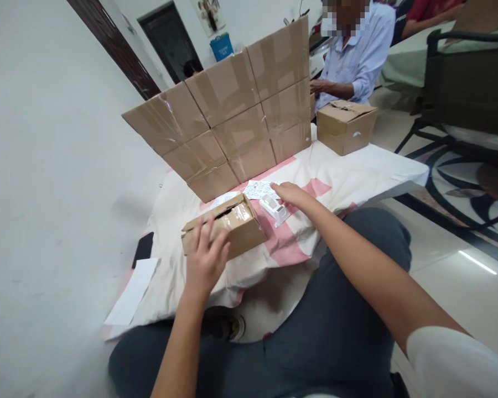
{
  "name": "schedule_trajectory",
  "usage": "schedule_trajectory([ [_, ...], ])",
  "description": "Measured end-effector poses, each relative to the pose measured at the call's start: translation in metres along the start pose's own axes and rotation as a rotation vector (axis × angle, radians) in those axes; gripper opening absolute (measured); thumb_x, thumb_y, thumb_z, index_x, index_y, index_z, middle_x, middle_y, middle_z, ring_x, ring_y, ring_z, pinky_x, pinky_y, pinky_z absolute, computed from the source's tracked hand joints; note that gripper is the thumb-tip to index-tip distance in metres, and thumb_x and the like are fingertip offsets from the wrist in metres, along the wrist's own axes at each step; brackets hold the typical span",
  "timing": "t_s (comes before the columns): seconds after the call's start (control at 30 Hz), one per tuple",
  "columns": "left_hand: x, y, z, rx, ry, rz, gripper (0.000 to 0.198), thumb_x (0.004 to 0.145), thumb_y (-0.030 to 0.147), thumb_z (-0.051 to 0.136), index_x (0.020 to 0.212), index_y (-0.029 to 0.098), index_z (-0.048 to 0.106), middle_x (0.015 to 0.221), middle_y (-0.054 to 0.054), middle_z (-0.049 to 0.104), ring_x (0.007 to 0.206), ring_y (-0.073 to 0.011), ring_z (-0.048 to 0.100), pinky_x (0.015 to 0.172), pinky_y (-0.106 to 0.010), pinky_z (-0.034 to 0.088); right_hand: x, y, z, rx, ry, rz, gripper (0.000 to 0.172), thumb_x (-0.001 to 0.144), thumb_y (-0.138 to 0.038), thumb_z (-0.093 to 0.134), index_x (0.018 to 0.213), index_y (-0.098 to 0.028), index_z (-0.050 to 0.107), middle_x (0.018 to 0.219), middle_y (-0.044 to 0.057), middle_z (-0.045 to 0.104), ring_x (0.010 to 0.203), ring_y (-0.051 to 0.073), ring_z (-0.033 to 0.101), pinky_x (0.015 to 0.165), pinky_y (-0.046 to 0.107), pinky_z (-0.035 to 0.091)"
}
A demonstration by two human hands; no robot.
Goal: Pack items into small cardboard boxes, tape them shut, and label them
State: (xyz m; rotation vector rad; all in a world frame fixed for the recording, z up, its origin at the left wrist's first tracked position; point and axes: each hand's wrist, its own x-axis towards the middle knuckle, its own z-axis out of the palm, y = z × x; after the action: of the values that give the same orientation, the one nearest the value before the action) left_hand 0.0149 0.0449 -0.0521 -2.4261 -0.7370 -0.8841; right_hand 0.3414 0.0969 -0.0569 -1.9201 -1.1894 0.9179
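**A Light Touch Will Do**

At frame centre, the left hand [205, 257] spreads its fingers wide over a taped box [241, 231]. Just right, the right hand [292, 194] nears a white case [274, 209], fingers narrow, grip impossible to tell. The box looks light, stiff, best held by its ends; the case, thin and dentable, by its rim.

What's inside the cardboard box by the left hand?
On the cardboard box, only a dark gap shows between the top flaps, which hide any contents. The left hand covers part of its near side.
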Motion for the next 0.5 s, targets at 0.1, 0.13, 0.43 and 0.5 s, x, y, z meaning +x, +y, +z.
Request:
schedule_trajectory([
  [0.1, 0.014, 0.048, 0.018, -0.286, 0.292, 0.175, 0.045, 0.082, 0.007, 0.071, 0.122, 0.027, 0.062, 0.134, -0.008, 0.064, 0.131, -0.0244, 0.058, 0.106, -0.041, 0.053, 0.000, -0.001, 0.000, -0.022, 0.005, 0.015, 0.045, 0.096, -0.053, 0.044, 0.086, -0.014, 0.063, 0.064, 0.010, 0.066, 0.054, 0.020, 0.057, 0.059, 0.030, 0.042],
  [0.13, 0.022, 0.065, 0.030, -0.391, 0.291, 0.189, 0.047, 0.083, 0.008, 0.070, 0.124, 0.027, 0.060, 0.132, -0.008, 0.064, 0.130, -0.0233, 0.058, 0.106, -0.040, 0.054, -0.001, -0.001, 0.000, -0.022, 0.003, 0.019, 0.045, 0.097, -0.053, 0.044, 0.087, -0.014, 0.063, 0.064, 0.010, 0.067, 0.053, 0.019, 0.057, 0.059, 0.030, 0.042],
  [0.43, 0.073, 0.137, 0.169, -0.564, -0.043, -0.362, 0.061, 0.087, 0.020, 0.061, 0.145, 0.021, 0.041, 0.165, -0.018, 0.022, 0.158, -0.0363, 0.001, 0.123, -0.068, 0.015, 0.013, 0.002, -0.002, 0.049, -0.040, 0.138, 0.060, 0.096, -0.064, 0.039, 0.106, -0.011, 0.063, 0.064, 0.009, 0.066, 0.048, 0.020, 0.056, 0.053, 0.031, 0.042],
  [0.5, 0.071, 0.136, 0.176, -0.555, -0.087, -0.383, 0.067, 0.086, 0.020, 0.062, 0.148, 0.025, 0.039, 0.163, -0.016, 0.030, 0.158, -0.0365, 0.006, 0.123, -0.070, 0.007, 0.019, 0.004, -0.003, 0.070, -0.049, 0.164, 0.061, 0.096, -0.066, 0.038, 0.105, -0.011, 0.062, 0.062, 0.008, 0.064, 0.046, 0.019, 0.054, 0.051, 0.030, 0.041],
])
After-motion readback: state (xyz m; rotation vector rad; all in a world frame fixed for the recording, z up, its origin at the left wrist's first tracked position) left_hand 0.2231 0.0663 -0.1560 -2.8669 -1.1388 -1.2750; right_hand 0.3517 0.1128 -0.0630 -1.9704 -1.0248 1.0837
